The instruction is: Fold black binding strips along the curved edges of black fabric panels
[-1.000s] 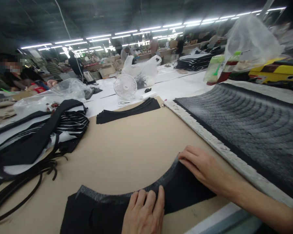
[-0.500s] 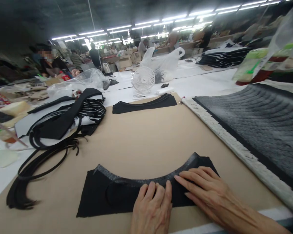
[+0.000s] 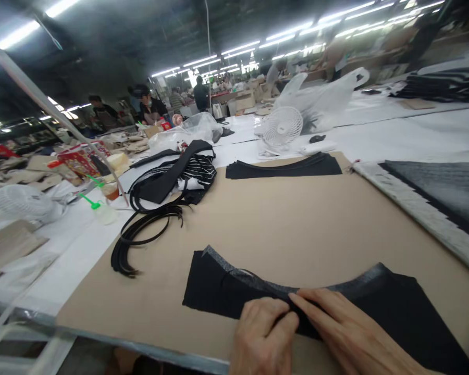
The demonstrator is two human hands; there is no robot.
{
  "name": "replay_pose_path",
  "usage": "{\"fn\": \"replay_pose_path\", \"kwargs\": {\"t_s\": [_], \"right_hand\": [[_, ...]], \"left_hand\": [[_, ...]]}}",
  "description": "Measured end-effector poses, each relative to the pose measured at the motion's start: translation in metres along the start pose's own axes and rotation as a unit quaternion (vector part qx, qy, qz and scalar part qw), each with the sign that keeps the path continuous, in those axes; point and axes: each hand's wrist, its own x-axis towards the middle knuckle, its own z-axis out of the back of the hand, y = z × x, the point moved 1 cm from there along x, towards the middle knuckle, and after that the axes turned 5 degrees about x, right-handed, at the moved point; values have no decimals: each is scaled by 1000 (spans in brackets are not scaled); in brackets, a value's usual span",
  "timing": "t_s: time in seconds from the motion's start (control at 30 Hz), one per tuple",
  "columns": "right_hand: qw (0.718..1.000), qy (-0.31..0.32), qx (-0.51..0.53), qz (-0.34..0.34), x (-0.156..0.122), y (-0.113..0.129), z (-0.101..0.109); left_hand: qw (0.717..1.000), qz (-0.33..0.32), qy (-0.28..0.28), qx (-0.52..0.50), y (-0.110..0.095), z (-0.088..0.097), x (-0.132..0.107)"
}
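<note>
A black fabric piece (image 3: 213,286) with a deep curved edge lies on the tan board, and a grey fuzzy band (image 3: 361,281) follows that curve. Along the band's left half runs a thin black strip (image 3: 250,272), its loose end looped over the fabric. My left hand (image 3: 263,333) rests at the fabric's lower edge, fingers curled and thumb pressed in; what lies between them is hidden. My right hand (image 3: 347,325) is laid over the middle of the curve, fingers stretched out, with its fingertips on the band close to my left hand.
Black strips (image 3: 131,245) lie in a bundle at left, beside stacked black and striped pieces (image 3: 172,177). Another stack of curved black pieces (image 3: 285,167) lies at the board's far edge, before a white fan (image 3: 283,127). At right is a grey-black cloth (image 3: 445,182). Several people work beyond.
The view has swung left. My right hand has moved closer to my left along the curve, and my left fingers have curled in from a flatter press.
</note>
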Motion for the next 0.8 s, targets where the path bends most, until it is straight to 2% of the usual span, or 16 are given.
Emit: {"fn": "replay_pose_path", "kwargs": {"t_s": [0.13,0.2,0.27,0.37,0.47,0.57,0.63,0.8], "right_hand": [[999,26,-16,-12,13,10,-1],[999,33,-17,-8,11,11,-1],[999,38,-14,-10,8,11,-3],[999,45,10,-29,5,7,-7],[996,60,46,-50,7,4,-11],[995,74,50,-48,11,2,-13],[997,64,32,-30,12,1,-15],[998,53,27,-21,13,-1,-18]], "left_hand": [[986,146,34,74,38,34,10],[971,203,84,97,57,44,19],[959,223,141,100,69,48,27],[954,217,186,91,72,49,35],[942,253,219,35,70,54,42],[893,316,304,-96,74,63,48],[863,334,347,-152,79,69,53],[838,362,380,-151,93,69,61]]}}
